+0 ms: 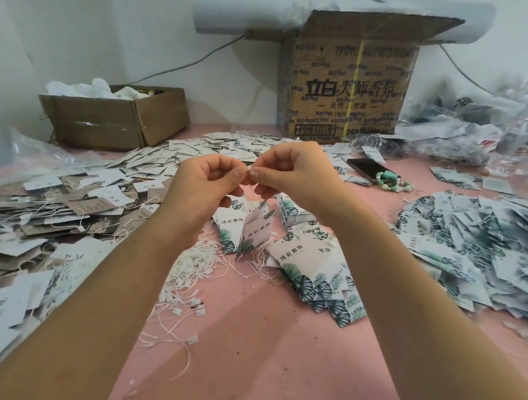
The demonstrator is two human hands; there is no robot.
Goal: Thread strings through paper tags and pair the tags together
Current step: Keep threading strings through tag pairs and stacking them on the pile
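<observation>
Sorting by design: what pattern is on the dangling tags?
Dark green leaves on white tags; head view.

bare desk open in near centre, a lane between left tag heap and right tag heap. loose strings and leaf-print tags clutter mid-desk. small box, tall box wall the back.

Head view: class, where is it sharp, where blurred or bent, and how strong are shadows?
Head view: sharp centrally, on left hand and right hand pinching the string above the hanging tags; smeared over the plastic bags; forearms stretched by the wide lens; faint shadows on the pink table.
</observation>
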